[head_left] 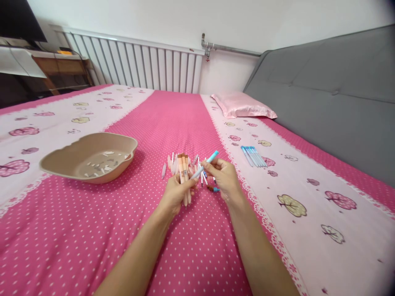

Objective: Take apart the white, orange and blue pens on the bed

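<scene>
My left hand (176,191) is closed around a small bundle of pens with brown caps and pale peach barrels (183,167). In my right hand (224,176), thumb and fingers pinch a blue-capped pen (205,163), slanted so its lower end meets my left fingers. Beneath and behind both hands lies a loose pile of pink pen barrels (170,161) and thin white refills (202,177), partly hidden by the hands. Brown and blue caps (213,188) rest just under my right hand. A row of blue-capped pens (253,156) lies side by side farther right.
On the left, a beige basin (88,158) holds small white and grey pieces. The bed is covered with a pink dotted sheet (185,119). A pink pillow (243,105) lies near the grey headboard (327,90). A white radiator (138,61) stands along the wall.
</scene>
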Demonstrator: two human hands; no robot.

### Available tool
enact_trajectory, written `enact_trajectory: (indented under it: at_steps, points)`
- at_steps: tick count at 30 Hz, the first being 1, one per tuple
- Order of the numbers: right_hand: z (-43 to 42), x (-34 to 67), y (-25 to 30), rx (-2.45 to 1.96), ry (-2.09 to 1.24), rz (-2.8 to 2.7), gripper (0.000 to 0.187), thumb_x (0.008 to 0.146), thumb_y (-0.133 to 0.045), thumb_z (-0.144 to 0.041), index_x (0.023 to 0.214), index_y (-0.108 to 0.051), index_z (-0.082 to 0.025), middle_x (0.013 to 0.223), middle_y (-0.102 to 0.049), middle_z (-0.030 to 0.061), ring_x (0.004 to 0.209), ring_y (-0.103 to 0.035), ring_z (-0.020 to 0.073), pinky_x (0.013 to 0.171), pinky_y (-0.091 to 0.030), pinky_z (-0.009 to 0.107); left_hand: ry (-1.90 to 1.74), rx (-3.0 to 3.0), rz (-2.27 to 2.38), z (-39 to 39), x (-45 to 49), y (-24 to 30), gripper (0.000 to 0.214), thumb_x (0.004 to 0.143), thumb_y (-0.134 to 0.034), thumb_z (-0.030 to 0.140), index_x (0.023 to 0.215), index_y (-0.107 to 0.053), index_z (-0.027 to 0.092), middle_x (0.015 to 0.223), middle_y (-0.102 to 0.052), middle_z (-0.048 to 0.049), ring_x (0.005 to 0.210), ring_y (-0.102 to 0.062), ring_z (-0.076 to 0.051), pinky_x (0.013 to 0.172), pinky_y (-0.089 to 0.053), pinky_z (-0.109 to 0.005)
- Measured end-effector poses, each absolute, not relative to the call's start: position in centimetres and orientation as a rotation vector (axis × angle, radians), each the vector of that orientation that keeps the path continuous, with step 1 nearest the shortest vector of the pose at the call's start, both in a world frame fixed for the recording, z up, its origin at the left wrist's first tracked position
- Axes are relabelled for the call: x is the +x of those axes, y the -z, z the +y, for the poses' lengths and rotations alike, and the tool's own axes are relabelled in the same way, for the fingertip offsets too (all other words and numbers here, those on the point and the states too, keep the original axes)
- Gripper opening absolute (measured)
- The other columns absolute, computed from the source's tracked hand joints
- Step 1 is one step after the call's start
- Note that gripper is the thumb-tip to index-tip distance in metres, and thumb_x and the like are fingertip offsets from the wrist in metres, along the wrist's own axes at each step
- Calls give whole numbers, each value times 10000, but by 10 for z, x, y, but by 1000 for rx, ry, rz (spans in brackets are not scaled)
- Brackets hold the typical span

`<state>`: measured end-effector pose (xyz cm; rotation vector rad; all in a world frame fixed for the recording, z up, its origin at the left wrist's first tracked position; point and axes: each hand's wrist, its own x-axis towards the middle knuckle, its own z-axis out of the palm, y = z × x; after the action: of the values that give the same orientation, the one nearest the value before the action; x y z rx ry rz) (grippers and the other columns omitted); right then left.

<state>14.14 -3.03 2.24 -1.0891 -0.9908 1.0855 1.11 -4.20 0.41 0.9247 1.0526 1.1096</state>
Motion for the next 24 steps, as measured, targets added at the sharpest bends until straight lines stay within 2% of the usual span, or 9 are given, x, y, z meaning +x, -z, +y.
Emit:
enact_trajectory:
  at_steps: [5, 11, 24]
  points:
    - [-29, 148, -25, -1130, -1023, -875, 311, 546, -749, -373, 696, -624, -131, 594, -590, -1, 521, -515, 87, 504, -426, 220, -1232, 979, 1121, -42, 12, -5, 263, 523, -763, 197, 682, -563, 135, 506, -543, 45, 443, -478, -56, 431, -381, -160]
    - [-28, 150, -25, -1113, -1050, -832, 312, 528, -748, -380, 676, -614, -141, 570, -581, -6, 499, -504, 89, 454, -389, 211, -1310, 1015, 1120, -43, 14, -9, 257, 516, -772, 236, 631, -568, 130, 468, -517, 46, 417, -459, -61, 416, -364, -178]
    - [-22, 154, -18, -1027, -1136, -804, 288, 518, -765, -320, 709, -646, -140, 602, -610, -12, 513, -517, 77, 517, -419, 219, -1152, 1004, 1010, -44, 9, -7, 209, 618, -711, 275, 642, -571, 121, 516, -562, -2, 438, -527, -93, 443, -424, -205]
